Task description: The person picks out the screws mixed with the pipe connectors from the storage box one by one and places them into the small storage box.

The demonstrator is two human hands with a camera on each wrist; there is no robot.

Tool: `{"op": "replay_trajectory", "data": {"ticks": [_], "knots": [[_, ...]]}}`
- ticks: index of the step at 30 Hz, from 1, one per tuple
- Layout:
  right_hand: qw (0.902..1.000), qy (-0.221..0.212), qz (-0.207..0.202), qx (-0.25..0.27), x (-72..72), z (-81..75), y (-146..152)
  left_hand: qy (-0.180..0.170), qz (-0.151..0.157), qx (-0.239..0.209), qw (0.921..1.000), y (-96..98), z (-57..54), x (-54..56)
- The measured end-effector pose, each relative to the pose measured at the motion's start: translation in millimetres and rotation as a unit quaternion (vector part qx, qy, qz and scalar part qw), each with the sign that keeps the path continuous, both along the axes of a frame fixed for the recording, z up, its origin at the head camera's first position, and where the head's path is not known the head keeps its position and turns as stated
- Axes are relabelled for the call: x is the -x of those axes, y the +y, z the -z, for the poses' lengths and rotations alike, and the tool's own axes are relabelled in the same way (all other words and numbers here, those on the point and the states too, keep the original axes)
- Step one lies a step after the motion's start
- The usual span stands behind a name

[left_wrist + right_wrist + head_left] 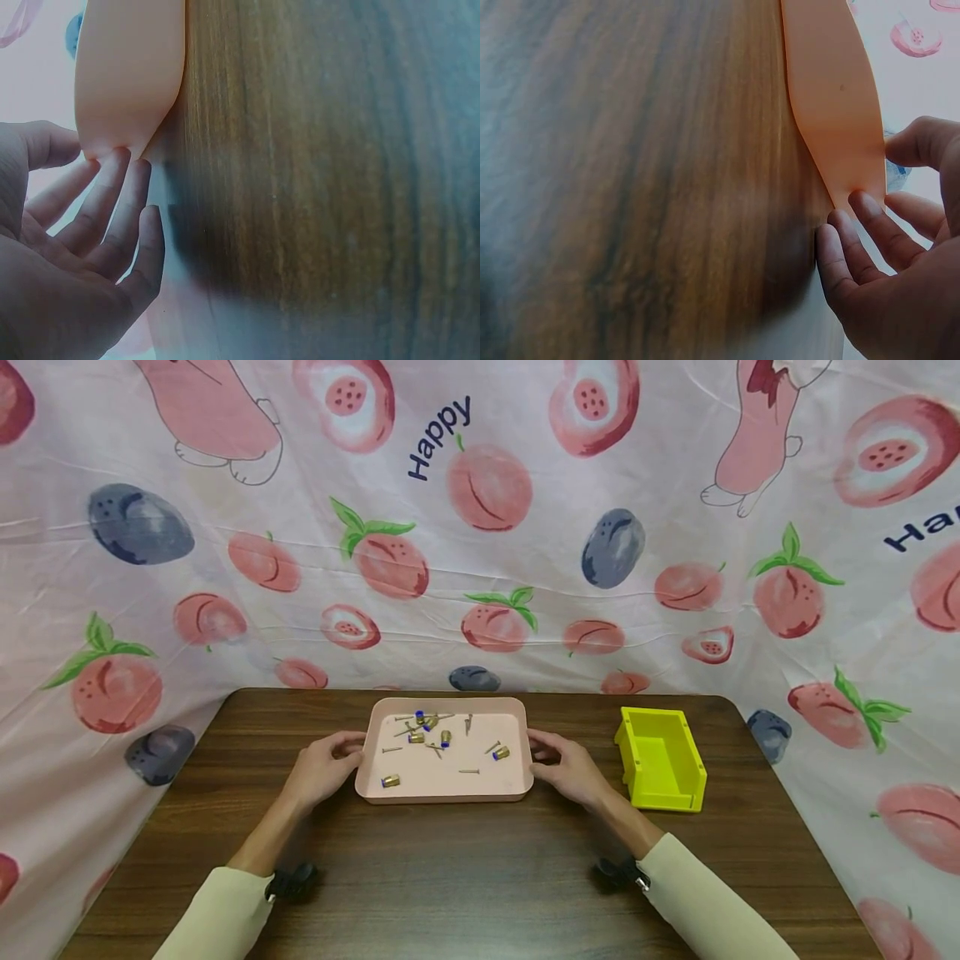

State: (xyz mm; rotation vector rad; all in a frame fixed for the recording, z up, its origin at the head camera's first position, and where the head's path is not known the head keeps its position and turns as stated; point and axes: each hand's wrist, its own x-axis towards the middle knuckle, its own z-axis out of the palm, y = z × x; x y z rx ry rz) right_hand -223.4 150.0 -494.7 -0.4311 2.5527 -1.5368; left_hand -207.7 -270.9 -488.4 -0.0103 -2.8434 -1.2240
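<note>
A shallow pale-pink tray (450, 783) sits on the brown table, holding several brass fittings with blue ends (446, 739) and several small screws (469, 771). At the tray's left end my left hand (324, 770) holds it, thumb at the rim and bent fingertips against the end wall. My right hand (572, 770) holds the opposite end in the same way. The right wrist view shows the thumb of that hand (907, 247) by the tray's rim and the fingertips lower on its wall. In the left wrist view, the little finger of my left hand (82, 247) stands off the tray.
A yellow open-front bin (660, 764) stands on the table to the right of the tray, beyond my right hand. The wood-grain table (450, 877) stretches toward me. A fruit-printed cloth (525, 552) hangs behind and along both sides.
</note>
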Motion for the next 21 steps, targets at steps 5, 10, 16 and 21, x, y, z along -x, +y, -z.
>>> {"op": "replay_trajectory", "data": {"ticks": [5, 10, 16, 21], "knots": [[0.9999, -0.003, 0.003, -0.009, -4.5, 0.1, 4.5, 0.0, 0.013, -0.001, 0.9999, 4.0, -1.9, -5.0], [0.9998, -0.015, 0.007, -0.014, -11.0, -0.7, 10.3, -0.001, 0.029, -0.001, 0.9996, 7.1, -4.5, -10.9], [0.9997, 0.0, -0.008, -0.023, -16.2, 0.1, 18.1, -0.002, 0.038, 0.0, 0.9993, 10.9, -2.4, -14.0], [0.9987, 0.024, -0.023, -0.038, -19.6, 0.2, 23.9, -0.002, 0.046, 0.0, 0.9989, 14.9, -2.6, -17.2]]}}
